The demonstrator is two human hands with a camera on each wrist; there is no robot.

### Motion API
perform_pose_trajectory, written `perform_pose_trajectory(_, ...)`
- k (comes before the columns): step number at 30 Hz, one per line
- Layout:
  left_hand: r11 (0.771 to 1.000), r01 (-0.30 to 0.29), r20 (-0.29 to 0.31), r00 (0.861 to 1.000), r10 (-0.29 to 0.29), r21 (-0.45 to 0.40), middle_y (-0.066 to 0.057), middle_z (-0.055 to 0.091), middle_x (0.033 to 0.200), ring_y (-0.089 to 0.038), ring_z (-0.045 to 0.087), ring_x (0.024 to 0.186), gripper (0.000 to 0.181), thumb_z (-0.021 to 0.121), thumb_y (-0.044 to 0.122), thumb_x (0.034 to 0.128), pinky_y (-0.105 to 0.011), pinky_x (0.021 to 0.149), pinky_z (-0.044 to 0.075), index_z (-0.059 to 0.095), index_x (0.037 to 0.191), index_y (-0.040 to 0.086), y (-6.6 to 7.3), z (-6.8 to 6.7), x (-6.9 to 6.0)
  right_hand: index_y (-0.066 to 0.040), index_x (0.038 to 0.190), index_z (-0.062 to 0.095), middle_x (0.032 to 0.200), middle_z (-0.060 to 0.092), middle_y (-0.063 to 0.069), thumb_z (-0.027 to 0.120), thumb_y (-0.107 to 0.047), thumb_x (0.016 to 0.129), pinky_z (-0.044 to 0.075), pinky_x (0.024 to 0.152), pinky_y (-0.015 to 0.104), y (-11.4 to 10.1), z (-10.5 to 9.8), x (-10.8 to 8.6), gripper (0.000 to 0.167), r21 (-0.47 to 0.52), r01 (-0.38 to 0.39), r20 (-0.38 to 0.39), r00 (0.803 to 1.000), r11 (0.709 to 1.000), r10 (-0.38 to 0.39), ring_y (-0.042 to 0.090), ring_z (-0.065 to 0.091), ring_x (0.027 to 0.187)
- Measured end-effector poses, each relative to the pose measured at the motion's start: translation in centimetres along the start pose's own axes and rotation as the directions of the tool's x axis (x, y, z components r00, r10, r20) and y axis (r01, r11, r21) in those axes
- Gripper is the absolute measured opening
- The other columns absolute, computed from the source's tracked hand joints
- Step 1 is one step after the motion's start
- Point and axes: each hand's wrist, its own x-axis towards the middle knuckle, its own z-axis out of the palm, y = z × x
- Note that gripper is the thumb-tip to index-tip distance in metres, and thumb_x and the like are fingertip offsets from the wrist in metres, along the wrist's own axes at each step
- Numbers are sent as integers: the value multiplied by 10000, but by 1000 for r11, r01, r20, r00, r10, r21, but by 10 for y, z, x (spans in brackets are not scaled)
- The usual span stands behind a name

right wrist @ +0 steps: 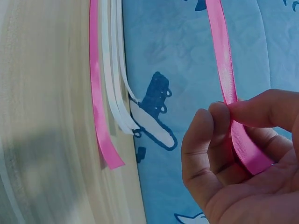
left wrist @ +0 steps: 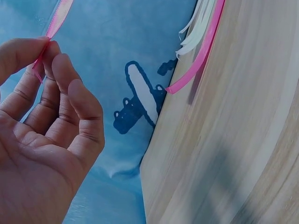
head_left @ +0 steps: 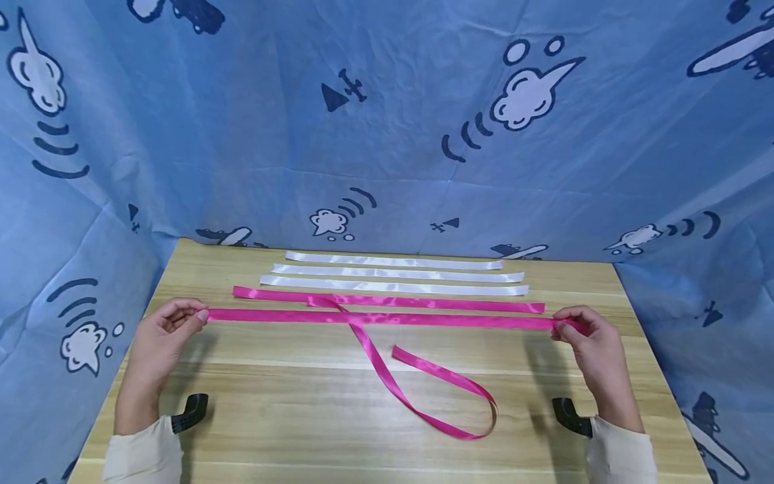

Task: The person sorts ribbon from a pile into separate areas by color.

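Note:
A pink satin ribbon (head_left: 447, 320) is stretched straight between both hands, raised above the table. My left hand (head_left: 164, 329) pinches its left end between thumb and fingertips; in the left wrist view a short tail of ribbon (left wrist: 58, 17) pokes out below the pinch. Near the other end my right hand (head_left: 595, 343) pinches the ribbon, and its loose tip (right wrist: 252, 156) curves toward the palm in the right wrist view. Just behind lies a second pink ribbon (head_left: 496, 306), flat and straight. A longer pink ribbon (head_left: 387, 380) curls in a loop on the table, partly hidden under the stretched one.
Three white ribbons, the front one (head_left: 393, 286) nearest the pink, lie side by side toward the back of the wooden table (head_left: 290, 417). A blue patterned cloth (head_left: 399, 148) hangs behind and at both sides. Black curved pieces (head_left: 192, 411) stick out by the cuffs.

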Motion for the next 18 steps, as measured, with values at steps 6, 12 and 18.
perform_pose_trajectory(6,999,4,-11,1000,-4,39,190,697,921,-2,664,809,51,710,101,998,-123,732,556,717,1049,105,-3,2,2,88,1073,640,796,678,-121,618,24,1010,575,690,148,2,0,1,93,75,-15,-32,999,997,17,20,687,694)
perform_pose_trajectory(12,1000,-1,-1,1000,1,6,176,706,922,7,667,809,56,707,81,997,-122,732,558,717,1046,103,-3,3,5,56,1053,648,783,683,-99,639,12,1005,580,685,153,3,0,4,66,124,-57,-35,998,991,61,24,688,684)
perform_pose_trajectory(18,1000,6,22,1000,-6,-4,174,701,920,18,667,816,53,696,90,1006,-125,734,558,714,1055,101,-3,3,10,6,1024,667,781,670,-90,639,26,1000,582,676,154,3,0,7,42,183,-80,-40,995,980,89,26,684,682)
